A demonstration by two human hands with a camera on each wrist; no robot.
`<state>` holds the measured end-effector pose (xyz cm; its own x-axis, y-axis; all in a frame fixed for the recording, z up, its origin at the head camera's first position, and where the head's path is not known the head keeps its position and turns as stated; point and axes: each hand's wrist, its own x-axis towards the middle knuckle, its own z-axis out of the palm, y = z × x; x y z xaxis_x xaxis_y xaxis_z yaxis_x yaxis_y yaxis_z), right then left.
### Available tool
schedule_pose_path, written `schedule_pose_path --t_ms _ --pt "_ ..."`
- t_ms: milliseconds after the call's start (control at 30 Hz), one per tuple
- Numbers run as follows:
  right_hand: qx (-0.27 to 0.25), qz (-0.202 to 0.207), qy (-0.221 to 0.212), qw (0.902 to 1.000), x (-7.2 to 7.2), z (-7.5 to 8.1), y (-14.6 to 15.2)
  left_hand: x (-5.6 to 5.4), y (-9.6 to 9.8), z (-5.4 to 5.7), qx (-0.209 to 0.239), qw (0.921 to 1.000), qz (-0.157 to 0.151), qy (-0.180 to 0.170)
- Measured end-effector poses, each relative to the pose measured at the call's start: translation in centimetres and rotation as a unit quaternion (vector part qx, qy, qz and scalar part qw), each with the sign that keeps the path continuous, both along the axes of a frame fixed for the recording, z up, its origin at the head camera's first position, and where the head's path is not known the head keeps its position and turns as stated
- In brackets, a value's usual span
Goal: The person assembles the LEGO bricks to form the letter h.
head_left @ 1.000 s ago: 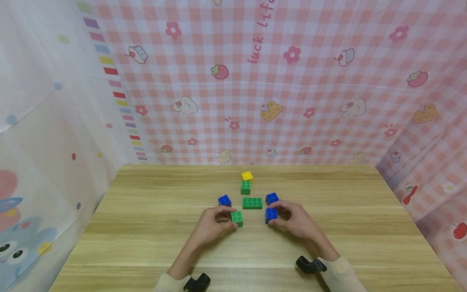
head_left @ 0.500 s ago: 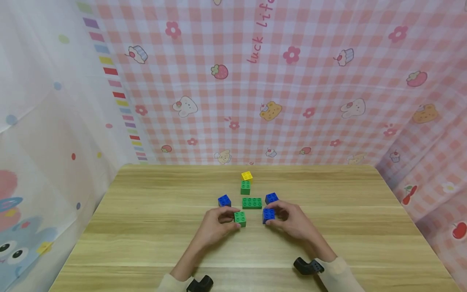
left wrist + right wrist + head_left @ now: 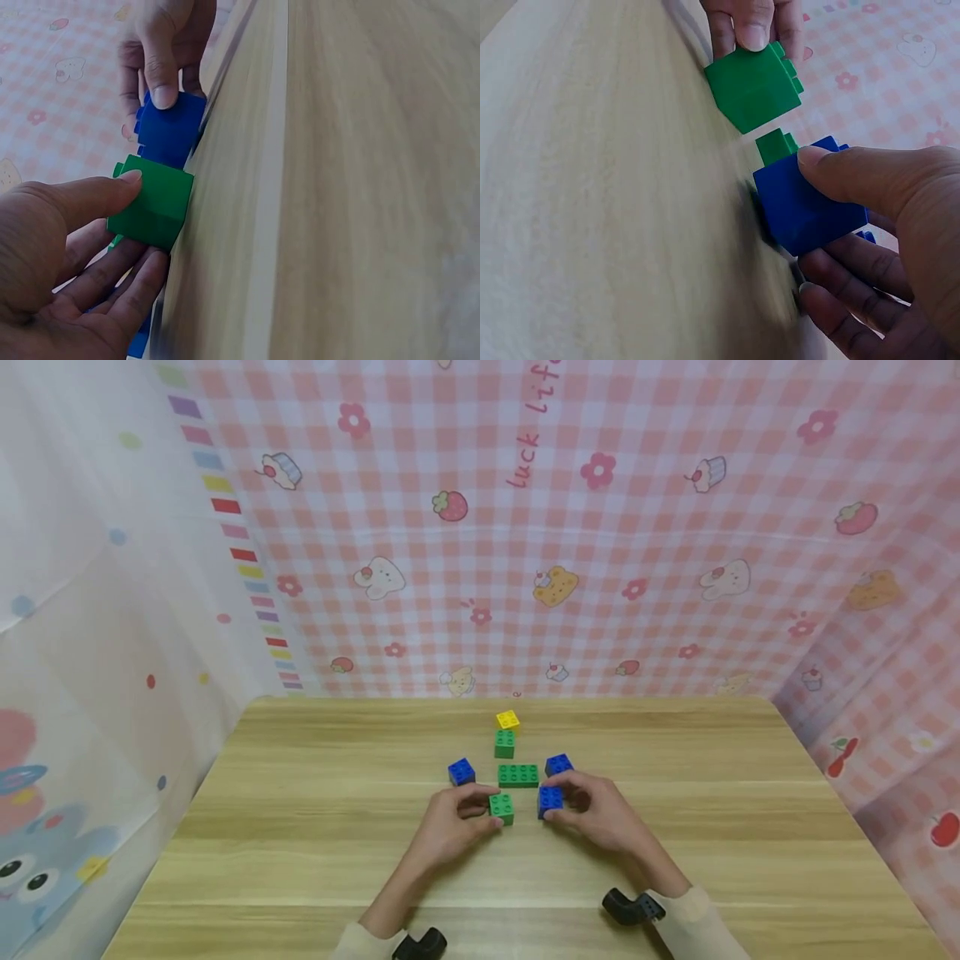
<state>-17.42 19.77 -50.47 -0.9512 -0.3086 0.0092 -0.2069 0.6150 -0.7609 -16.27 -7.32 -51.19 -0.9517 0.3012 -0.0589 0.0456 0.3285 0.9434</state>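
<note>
My left hand (image 3: 455, 824) pinches a light green four-stud toy brick (image 3: 501, 809) between thumb and fingers. Facing it from the right, my right hand (image 3: 600, 810) grips a blue brick (image 3: 551, 802) the same way. A short gap separates the two bricks in the head view. Both have their studs upward, close over the tabletop. In the left wrist view the thumb lies on the side of the green brick (image 3: 152, 202). The right wrist view shows the thumb on the blue brick (image 3: 810, 202), with a dark shadow under it.
Behind the hands lies a long green brick (image 3: 518, 776). A second blue brick (image 3: 461, 772) is at left, and another blue brick (image 3: 558, 765) at right, partly behind my right hand. Farther back are a green brick (image 3: 505, 744) and a yellow brick (image 3: 507, 719) on the wooden table (image 3: 337, 743).
My left hand has moved right with the green brick, and my right hand slightly left with the blue brick. The gap between the two bricks has narrowed. The other bricks stay put.
</note>
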Motion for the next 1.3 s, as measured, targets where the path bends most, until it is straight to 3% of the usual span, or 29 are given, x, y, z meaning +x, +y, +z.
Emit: schedule_pose_path --t_ms 467,1067,1300 --pt "-0.011 0.003 0.010 0.9999 -0.1 1.5 -0.3 -0.1 1.0 -0.1 0.006 0.9999 -0.002 0.009" --pt "-0.042 0.017 0.070 0.9965 -0.2 3.2 -0.6 -0.7 2.6 -0.4 0.025 0.9992 -0.018 0.027" --pt "-0.048 0.021 0.063 0.9966 -0.2 3.5 -1.0 -0.8 3.2 -0.7 0.037 0.9989 -0.013 0.026"
